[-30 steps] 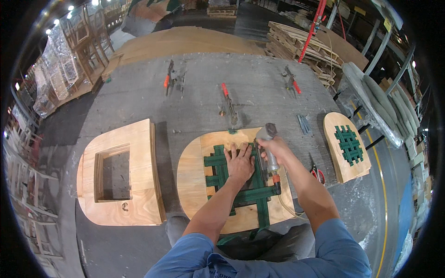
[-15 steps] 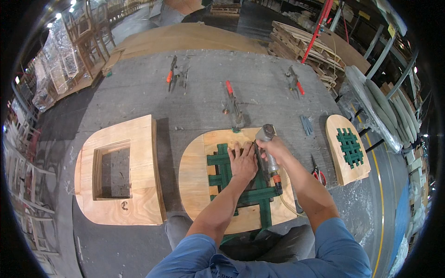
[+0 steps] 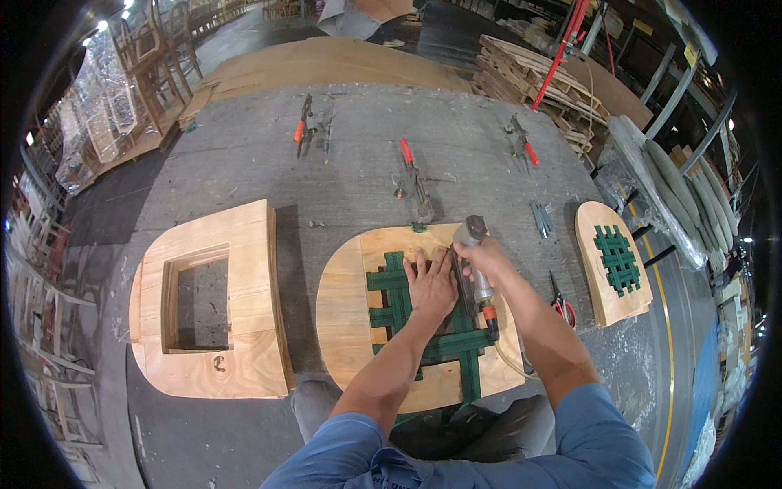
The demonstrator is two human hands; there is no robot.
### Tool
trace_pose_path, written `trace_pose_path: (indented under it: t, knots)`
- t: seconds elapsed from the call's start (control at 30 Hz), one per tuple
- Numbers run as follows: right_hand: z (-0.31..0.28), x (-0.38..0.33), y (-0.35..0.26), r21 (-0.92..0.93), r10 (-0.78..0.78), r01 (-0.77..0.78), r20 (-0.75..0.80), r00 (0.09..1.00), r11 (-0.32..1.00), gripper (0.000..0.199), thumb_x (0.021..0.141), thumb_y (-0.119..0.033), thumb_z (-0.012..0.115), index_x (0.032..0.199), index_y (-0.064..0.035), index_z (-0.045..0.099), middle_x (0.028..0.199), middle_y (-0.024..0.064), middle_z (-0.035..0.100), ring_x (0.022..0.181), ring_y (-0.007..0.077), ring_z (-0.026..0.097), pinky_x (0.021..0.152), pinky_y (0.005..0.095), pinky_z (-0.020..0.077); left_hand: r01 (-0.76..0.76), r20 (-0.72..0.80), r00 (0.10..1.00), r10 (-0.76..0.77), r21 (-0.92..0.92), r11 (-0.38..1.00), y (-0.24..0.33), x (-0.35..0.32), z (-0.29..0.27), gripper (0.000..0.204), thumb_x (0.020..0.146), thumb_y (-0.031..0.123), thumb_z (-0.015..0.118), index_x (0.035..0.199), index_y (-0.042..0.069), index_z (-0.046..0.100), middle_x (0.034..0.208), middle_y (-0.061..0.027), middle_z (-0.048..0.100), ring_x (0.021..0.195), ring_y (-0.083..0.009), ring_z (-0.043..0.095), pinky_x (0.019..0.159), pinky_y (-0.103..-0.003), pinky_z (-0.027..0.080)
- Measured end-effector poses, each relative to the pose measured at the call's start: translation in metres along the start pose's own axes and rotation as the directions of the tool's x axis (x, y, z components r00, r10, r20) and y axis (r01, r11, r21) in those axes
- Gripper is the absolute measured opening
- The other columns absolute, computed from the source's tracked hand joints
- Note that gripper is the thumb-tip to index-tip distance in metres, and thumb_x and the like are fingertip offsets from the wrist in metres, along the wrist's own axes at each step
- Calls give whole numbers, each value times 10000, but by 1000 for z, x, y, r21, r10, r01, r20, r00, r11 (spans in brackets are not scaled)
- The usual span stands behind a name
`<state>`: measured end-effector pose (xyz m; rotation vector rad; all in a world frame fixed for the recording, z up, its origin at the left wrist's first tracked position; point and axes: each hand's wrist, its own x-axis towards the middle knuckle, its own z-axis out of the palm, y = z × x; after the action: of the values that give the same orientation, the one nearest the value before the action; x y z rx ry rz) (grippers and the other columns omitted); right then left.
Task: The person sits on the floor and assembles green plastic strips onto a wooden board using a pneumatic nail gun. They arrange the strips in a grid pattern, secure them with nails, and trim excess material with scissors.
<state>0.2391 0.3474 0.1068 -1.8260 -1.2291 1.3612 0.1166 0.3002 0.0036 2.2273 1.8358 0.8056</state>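
Grey tabletop (image 3: pixel 350 179); left hand (image 3: pixel 432 287) palm-down on webbing (image 3: pixel 453 344), right hand (image 3: pixel 488 259) gripping tool (image 3: pixel 482 289).

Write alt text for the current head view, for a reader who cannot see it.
A person's left hand lies spread on green webbing across a rounded wooden panel, while the right hand grips a silver tool with a hose. Stacked panels with openings lie to the left; red-handled scissors and a green-woven panel to the right.
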Motion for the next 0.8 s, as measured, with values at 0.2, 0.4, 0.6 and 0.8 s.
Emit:
trace_pose_path:
  t: [0.2, 0.4, 0.6, 0.8]
  knots:
    - [2, 9, 6, 26, -4, 3, 20, 1000, 1000, 227, 920, -224, 741, 1039, -64, 631, 826, 43, 625, 536, 144, 552, 467, 324, 453, 7, -3, 1000, -7, -35, 999, 0, 0, 3, 530, 988, 300, 537, 1496, 156, 492, 1574, -15, 422, 1490, -415, 271, 1195, -691, 143]
    - [-2, 8, 9, 99, -7, 2, 45, 999, 995, 185, 938, -216, 725, 1006, -76, 626, 752, 29, 604, 523, 131, 532, 456, 315, 435, -3, 0, 1000, 3, -44, 999, -6, -1, 4, 479, 989, 288, 542, 1433, 110, 568, 1539, -47, 470, 1483, -414, 302, 1211, -668, 141]
    - [0, 5, 5, 79, -23, 17, 76, 997, 997, 212, 945, -254, 730, 1027, -82, 636, 778, 34, 622, 541, 132, 541, 451, 322, 432, -13, -103, 995, 2, -105, 994, -9, -2, 5, 431, 912, 210, 644, 1332, 111, 649, 1475, -109, 494, 1463, -400, 330, 1202, -665, 171]
    - [-1, 5, 3, 58, 44, -48, 78, 996, 997, 202, 933, -260, 741, 1001, -101, 638, 770, 17, 619, 553, 126, 539, 467, 318, 431, -20, -107, 994, 9, -104, 994, -11, -4, 7, 429, 877, 217, 679, 1292, 111, 666, 1449, -129, 499, 1449, -389, 352, 1204, -657, 180]
